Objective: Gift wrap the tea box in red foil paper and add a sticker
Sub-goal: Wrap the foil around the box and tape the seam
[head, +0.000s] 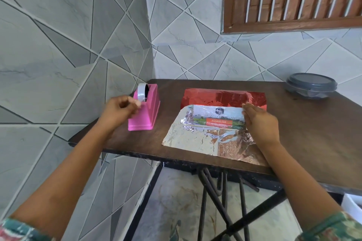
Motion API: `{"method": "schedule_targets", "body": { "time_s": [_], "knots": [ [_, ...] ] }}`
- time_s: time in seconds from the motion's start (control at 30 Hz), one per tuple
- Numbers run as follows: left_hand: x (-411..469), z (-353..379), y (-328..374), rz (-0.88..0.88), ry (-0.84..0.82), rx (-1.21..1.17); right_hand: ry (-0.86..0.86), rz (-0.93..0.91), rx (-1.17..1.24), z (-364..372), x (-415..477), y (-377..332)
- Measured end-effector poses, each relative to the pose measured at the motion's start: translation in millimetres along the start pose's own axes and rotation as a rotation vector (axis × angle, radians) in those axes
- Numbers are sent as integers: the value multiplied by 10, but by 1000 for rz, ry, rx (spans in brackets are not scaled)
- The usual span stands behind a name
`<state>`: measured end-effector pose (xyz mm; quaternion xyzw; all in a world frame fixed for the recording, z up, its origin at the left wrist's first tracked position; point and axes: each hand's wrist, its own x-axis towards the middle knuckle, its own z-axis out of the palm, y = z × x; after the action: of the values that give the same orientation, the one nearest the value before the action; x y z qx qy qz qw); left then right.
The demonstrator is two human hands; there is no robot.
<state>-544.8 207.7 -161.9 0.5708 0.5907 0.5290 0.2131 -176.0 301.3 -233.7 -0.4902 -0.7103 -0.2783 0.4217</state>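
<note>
— Two hands, which step?
— Taping, I'd say: left hand (119, 109) pinches tape (141, 93) at the dispenser (146, 115), table's (303, 133) left edge; right hand (259, 121), fingers straight, steadies the tea box (218, 116) on foil paper (192, 141) mid-table. Next: tear cleanly.

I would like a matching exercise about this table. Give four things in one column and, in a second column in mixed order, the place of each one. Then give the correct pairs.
Things
1. tea box
2. tape dispenser
3. grey lidded container
4. left hand

Places
A. far right corner of the table
B. at the tape roll
C. on the foil paper, with the right hand at its right end
D. left side of the table, pink

Pairs: 1-C, 2-D, 3-A, 4-B
</note>
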Motion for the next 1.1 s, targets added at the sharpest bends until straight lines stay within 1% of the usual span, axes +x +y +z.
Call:
{"method": "schedule_targets", "body": {
  "time_s": [0.17,0.27,0.33,0.37,0.47,0.57,0.7,0.8,0.97,1.1],
  "knots": [
    [55,658,395,146,-277,-6,-81,53,55,-35,-14,2],
    [93,1063,516,263,-357,96,-116,10,69,-86,-29,43],
    [136,1254,581,351,-350,196,-165,12,95,-109,-32,55],
    [159,1338,617,370,-341,209,-182,20,106,-121,-34,71],
    [170,1448,689,363,-340,43,-178,22,128,-119,-44,74],
    [130,1450,685,446,-359,-47,-175,41,163,-95,-55,69],
    [109,1441,651,417,-319,-83,-164,47,171,-94,-59,65],
    [119,1449,623,400,-321,-111,-165,50,166,-96,-56,56],
    [183,1508,592,400,-326,-82,-167,47,156,-109,-53,36],
    [210,1658,625,436,-372,11,-178,53,160,-113,-49,37]
  ]
}}
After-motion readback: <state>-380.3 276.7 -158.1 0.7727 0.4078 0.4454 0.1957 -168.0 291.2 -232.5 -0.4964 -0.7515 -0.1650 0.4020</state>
